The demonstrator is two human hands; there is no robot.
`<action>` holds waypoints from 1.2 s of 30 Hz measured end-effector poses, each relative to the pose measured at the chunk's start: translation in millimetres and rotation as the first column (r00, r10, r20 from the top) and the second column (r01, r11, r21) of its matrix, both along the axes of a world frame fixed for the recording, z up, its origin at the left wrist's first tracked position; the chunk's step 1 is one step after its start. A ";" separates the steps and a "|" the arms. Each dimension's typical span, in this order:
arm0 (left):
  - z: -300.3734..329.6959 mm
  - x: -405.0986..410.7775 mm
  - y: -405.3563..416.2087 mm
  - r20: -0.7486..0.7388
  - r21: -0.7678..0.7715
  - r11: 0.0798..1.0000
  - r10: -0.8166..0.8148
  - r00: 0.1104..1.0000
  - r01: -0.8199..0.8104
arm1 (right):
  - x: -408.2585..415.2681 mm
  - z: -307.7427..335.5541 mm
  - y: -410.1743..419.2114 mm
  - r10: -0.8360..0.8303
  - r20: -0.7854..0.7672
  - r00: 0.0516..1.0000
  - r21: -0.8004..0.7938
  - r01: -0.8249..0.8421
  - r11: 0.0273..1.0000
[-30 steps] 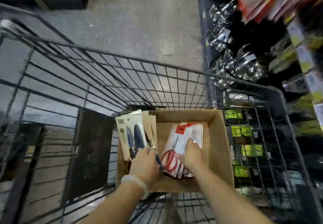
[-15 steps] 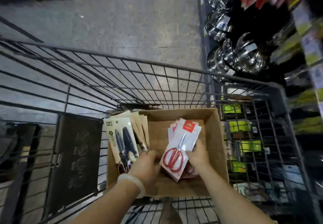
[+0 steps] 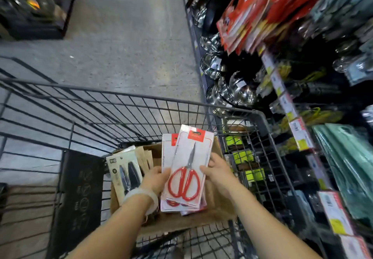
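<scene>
Fingers of my left hand and right hand clamp the side edges of the stack of red scissors packs, thumbs on its face. I hold it tilted over the cardboard box in the wire cart, beside the black-handled packs.

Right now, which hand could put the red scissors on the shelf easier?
Right, probably. The right hand grips the red scissors packs on the side nearest the shelf; the left hand holds their far edge.
</scene>
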State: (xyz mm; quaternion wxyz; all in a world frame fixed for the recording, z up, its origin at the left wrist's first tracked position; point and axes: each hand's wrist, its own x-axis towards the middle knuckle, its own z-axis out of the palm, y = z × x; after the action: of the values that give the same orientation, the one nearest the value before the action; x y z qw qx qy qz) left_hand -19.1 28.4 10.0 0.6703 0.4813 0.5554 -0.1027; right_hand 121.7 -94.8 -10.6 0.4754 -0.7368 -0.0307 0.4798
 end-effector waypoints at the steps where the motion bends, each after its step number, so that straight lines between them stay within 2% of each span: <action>1: 6.2 -3.1 1.1 0.014 -0.008 0.999 0.032 0.999 -0.032 | -7.6 6.4 0.1 -0.046 -0.007 0.999 0.019 0.046 0.999; 4: 30.0 -13.5 -0.4 0.097 0.009 0.996 0.087 0.991 -0.088 | -38.5 28.4 -2.3 -0.125 -0.009 0.992 0.063 0.125 0.990; 8: 69.7 -34.3 -9.6 0.219 0.063 0.989 0.115 0.969 -0.131 | -80.4 61.9 -15.2 -0.216 0.070 0.974 0.108 0.208 0.972; 12: 99.3 -67.9 -17.8 0.292 0.173 0.984 -0.005 0.956 -0.048 | -116.2 108.4 -58.2 -0.372 0.177 0.911 0.205 0.336 0.919; 14: 118.1 -86.2 -30.8 0.355 0.165 0.986 -0.034 0.934 -0.027 | -136.8 127.2 -92.4 -0.449 0.200 0.871 0.250 0.398 0.883; 20: 157.4 -115.0 -110.4 0.445 0.155 0.968 -0.246 0.861 0.196 | -208.7 172.2 -204.9 -0.593 0.278 0.756 0.314 0.512 0.800; 27: 195.2 -137.6 -248.6 0.469 0.190 0.855 -0.510 0.720 0.482 | -284.0 210.0 -342.3 -0.722 0.290 0.628 0.327 0.644 0.692; 32: 196.9 -147.4 -346.0 0.488 0.237 0.755 -0.636 0.597 0.611 | -330.9 218.0 -439.5 -0.808 0.328 0.489 0.291 0.762 0.579; 36: 193.4 -157.7 -427.2 0.481 0.284 0.670 -0.718 0.503 0.686 | -373.5 223.3 -517.9 -0.829 0.368 0.422 0.236 0.820 0.522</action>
State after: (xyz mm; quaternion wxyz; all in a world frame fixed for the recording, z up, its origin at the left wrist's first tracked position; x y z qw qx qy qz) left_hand -176.8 -398.8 203.4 0.6872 0.6905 0.0942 -0.2051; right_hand -251.8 -612.7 212.7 0.6359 -0.7389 0.2227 0.0066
